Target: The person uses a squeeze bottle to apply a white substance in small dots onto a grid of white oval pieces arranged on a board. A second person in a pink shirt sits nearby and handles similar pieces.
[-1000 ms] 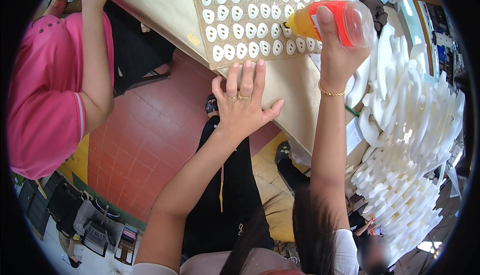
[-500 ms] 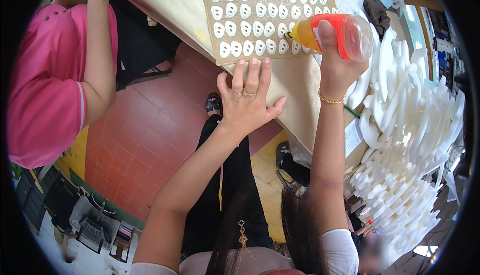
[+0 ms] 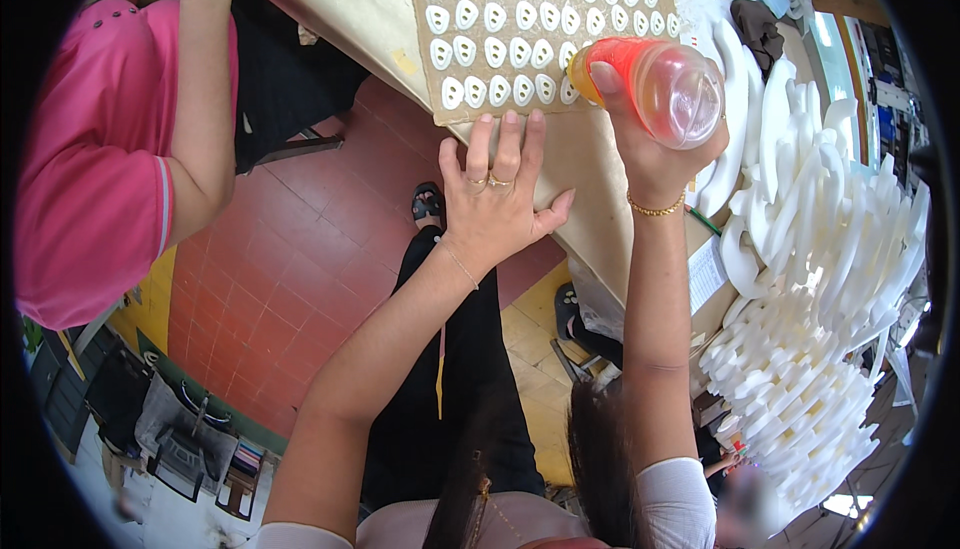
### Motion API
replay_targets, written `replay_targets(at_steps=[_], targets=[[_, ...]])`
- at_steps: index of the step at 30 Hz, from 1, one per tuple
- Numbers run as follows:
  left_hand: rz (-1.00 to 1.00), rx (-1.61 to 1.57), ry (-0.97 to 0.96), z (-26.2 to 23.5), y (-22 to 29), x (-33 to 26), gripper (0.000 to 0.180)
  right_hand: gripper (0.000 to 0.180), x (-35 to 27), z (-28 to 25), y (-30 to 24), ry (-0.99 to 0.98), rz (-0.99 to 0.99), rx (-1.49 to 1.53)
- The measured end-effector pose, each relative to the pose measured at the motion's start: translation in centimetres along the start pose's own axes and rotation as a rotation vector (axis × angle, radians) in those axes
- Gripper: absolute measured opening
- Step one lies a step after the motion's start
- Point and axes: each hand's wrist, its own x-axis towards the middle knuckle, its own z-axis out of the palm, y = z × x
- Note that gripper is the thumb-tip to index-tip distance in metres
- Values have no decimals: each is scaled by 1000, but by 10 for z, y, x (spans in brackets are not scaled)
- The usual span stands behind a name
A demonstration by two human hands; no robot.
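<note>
My right hand (image 3: 655, 154) is wrapped round a squeeze bottle (image 3: 635, 74) with a red body, a yellow front part and a see-through base. The bottle is tipped nose-down over the near right part of a brown board (image 3: 470, 120). Its tip is hidden behind the bottle. Rows of small white rounded-triangle pieces (image 3: 499, 90) lie on the board, with dark yellowish spots showing in their holes. My left hand (image 3: 495, 189) lies with fingers spread, its fingertips at the board's near edge. Nothing is in it.
A large pile of white curved foam-like pieces (image 3: 800, 349) stands to the right. The cream-covered table (image 3: 330, 9) runs diagonally under the board. A person in a pink shirt (image 3: 90, 169) sits at the left. A paper sheet (image 3: 705, 274) lies by my right forearm.
My right hand has shifted slightly left with the bottle, which has turned so its base faces up more and its tip no longer shows. The left hand has stayed nearly still.
</note>
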Motion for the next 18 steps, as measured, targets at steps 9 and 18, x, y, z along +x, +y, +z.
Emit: replay_targets(at_steps=[9, 18], targets=[[-2, 5, -6, -1, 0, 0, 85, 41, 5, 10, 5, 36, -6, -33], [-2, 23, -29, -3, 2, 1, 84, 43, 24, 8, 12, 99, -41, -44]])
